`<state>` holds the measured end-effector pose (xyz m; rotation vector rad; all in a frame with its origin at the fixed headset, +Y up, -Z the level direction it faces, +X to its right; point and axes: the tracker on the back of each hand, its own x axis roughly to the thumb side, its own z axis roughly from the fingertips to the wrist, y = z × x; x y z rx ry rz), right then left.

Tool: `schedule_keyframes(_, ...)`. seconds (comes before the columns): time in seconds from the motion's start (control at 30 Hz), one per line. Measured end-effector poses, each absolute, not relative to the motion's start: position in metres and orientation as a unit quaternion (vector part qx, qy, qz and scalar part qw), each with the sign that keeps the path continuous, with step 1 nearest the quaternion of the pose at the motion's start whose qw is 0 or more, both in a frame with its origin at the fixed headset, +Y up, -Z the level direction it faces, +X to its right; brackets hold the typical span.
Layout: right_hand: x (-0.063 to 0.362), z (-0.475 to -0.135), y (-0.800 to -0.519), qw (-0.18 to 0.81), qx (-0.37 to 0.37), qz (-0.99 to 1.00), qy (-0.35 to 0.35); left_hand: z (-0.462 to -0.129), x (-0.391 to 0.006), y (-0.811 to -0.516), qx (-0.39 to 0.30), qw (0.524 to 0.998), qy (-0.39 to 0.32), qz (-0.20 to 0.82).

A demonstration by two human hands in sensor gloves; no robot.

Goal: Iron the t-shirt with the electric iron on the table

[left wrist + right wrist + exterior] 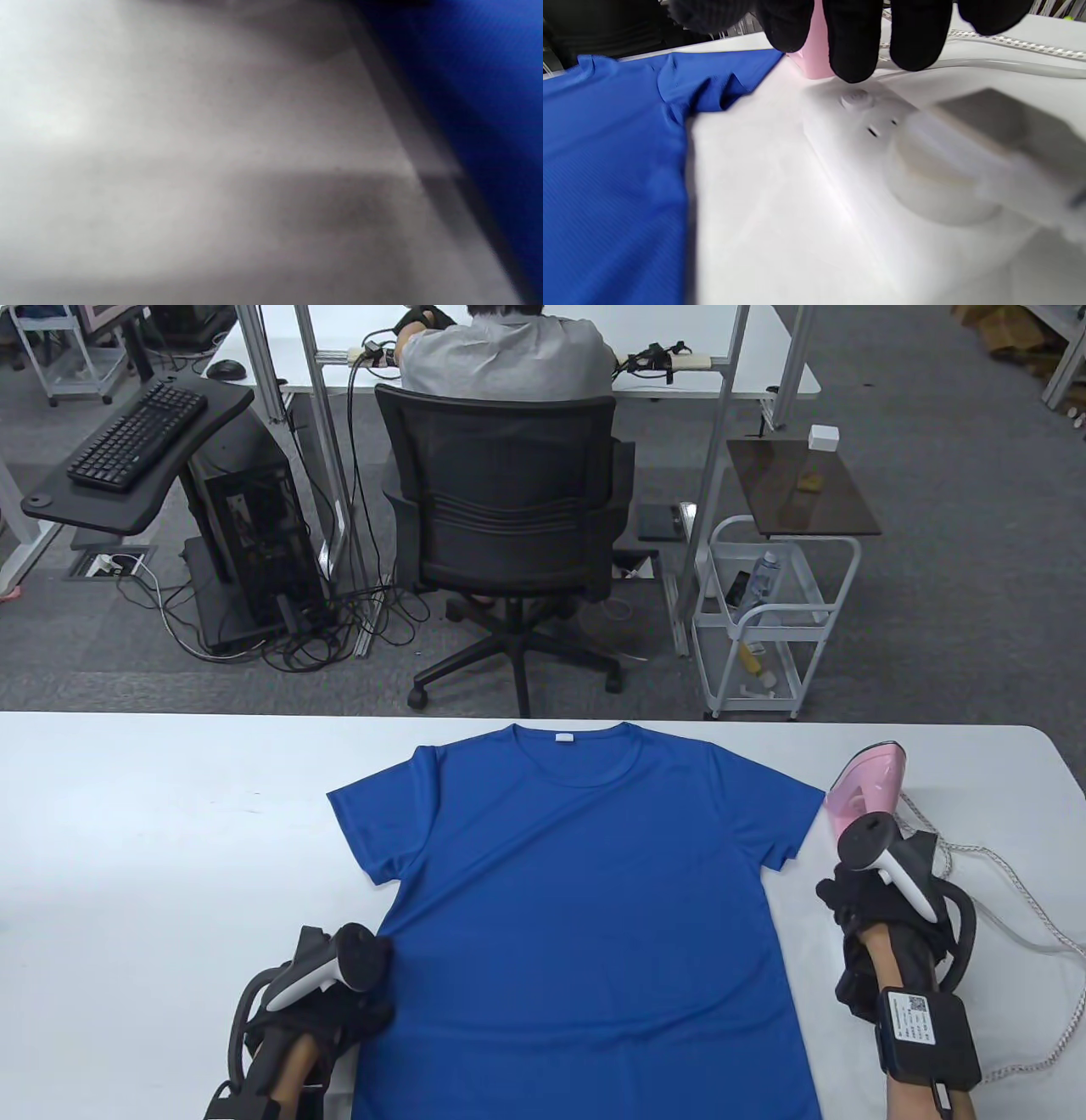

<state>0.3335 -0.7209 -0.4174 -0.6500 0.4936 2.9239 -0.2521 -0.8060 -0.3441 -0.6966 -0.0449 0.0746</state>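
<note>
One blue t-shirt (585, 916) lies flat and face up in the middle of the white table (153, 831), collar toward 12 o'clock and hem running off the near edge at 6 o'clock. Both short sleeves are spread out, one toward 10 o'clock and one toward 2 o'clock.

One iron (867, 791), pink on top with a white body, sits on the table at about 3 o'clock from the shirt, just beside the tip of the right sleeve. Its single braided cord (1031, 916) loops away across the table toward 4 o'clock.

There are two gloved hands. The left hand (327, 1018) rests at the shirt's lower left edge, near 8 o'clock, touching or just at the fabric; its tracker hides the fingers, and the left wrist view shows only blurred table and a strip of blue cloth (479, 106), so I cannot tell how its fingers lie. The right hand (874, 908) is at the iron's near end, about 4 o'clock from the shirt. In the right wrist view four black fingertips (852, 46) hang down over the iron's white handle (865, 127), spread and uncurled, just above it; whether any of them touches the handle cannot be told, and they are not wrapped around it.

Beyond the table stand one black office chair (509, 517) with a seated person and one white trolley (768, 619).
</note>
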Motion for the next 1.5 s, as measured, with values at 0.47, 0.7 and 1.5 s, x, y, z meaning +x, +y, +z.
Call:
schedule_keyframes(0.47,0.320,-0.413,-0.734,0.036,-0.193,0.964,0.177,-0.343,-0.252,-0.806,-0.340,0.940,-0.022,0.035)
schedule_keyframes(0.7,0.325,-0.411,-0.739,0.044,-0.201,0.961,0.183,-0.343,-0.252,-0.806,-0.338,0.940,-0.022,0.035)
schedule_keyframes(1.5,0.144,-0.369,-0.646,0.026,0.003,0.999,-0.022,-0.325,-0.197,-0.705,-0.078,0.993,-0.065,0.058)
